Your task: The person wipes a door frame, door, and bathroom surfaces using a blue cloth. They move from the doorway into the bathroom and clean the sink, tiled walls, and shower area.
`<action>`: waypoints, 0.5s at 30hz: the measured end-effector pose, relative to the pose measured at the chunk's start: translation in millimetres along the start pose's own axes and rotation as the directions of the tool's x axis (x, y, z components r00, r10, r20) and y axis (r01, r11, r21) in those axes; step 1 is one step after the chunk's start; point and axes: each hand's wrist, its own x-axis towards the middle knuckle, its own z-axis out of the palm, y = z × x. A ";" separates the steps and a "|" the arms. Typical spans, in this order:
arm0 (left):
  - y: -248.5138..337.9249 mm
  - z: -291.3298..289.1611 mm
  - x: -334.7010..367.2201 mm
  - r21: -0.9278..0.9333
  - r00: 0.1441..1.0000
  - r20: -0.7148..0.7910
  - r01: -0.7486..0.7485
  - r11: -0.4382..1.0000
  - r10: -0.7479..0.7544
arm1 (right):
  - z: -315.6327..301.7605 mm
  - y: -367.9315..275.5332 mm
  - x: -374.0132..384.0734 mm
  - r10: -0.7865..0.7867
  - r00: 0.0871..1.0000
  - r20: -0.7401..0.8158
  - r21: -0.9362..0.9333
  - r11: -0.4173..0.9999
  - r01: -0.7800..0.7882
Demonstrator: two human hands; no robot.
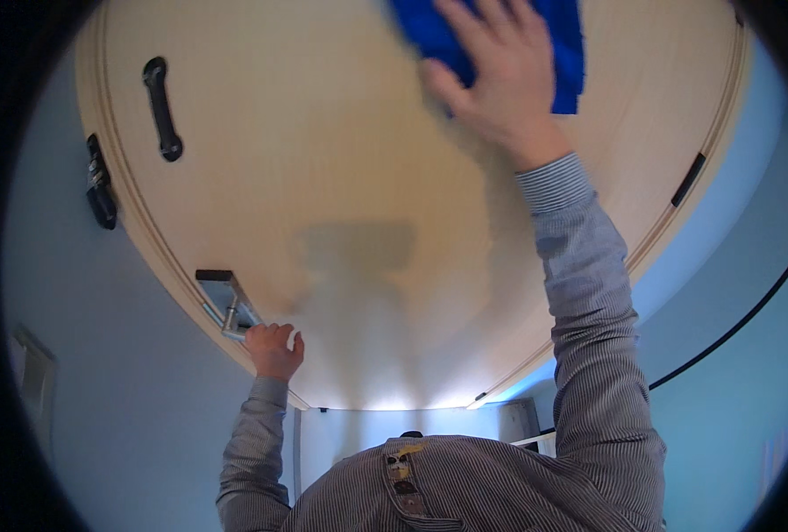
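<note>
A pale wooden door [341,168] fills most of the view. High on it, at the upper right, my right hand [505,75] holds a blue cloth [569,53] flat against the surface, fingers stretched over it. The fingertips and the cloth's top run out of view. Low at the left edge of the door, my left hand [275,351] is closed around the end of a silver lever door handle [233,321]. The handle's plate has a dark upper end.
A black pull handle [163,109] is fixed at the door's upper left. Beside it, on the frame, sits a black latch-like fitting [101,182]. A dark hinge [688,180] lies along the right edge. A black cable [731,332] hangs across the blue wall at right.
</note>
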 end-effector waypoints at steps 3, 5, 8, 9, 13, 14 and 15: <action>-2.4 -0.1 -2.1 -0.055 0.999 -0.025 -0.026 0.998 0.025 | 37.8 -53.3 7.5 -0.123 0.989 0.086 0.070 0.991 0.117; -4.4 -0.7 -3.4 -0.083 0.998 -0.043 -0.040 0.996 0.037 | 55.4 -89.8 -7.2 -0.179 0.965 0.194 0.208 0.968 0.138; -8.2 -2.4 -5.5 -0.163 0.999 0.014 -0.043 0.986 0.046 | 79.3 -139.5 -43.5 -0.340 0.849 0.405 0.348 0.916 0.201; -10.0 -2.6 -6.1 -0.174 0.998 0.034 -0.048 0.984 0.054 | 86.4 -155.8 -59.1 -0.397 0.789 0.470 0.403 0.891 0.208; -16.5 -0.7 -7.6 -0.209 0.993 0.048 -0.093 0.974 0.105 | 93.6 -200.8 -130.7 -0.587 0.532 0.610 0.592 0.784 0.187; -18.2 0.4 -8.3 -0.215 0.989 0.091 -0.094 0.972 0.116 | 93.9 -204.2 -143.9 -0.609 0.419 0.673 0.610 0.778 0.151; -19.8 1.5 -8.9 -0.243 0.985 0.118 -0.092 0.966 0.124 | 93.5 -204.2 -152.0 -0.601 0.434 0.671 0.616 0.778 0.124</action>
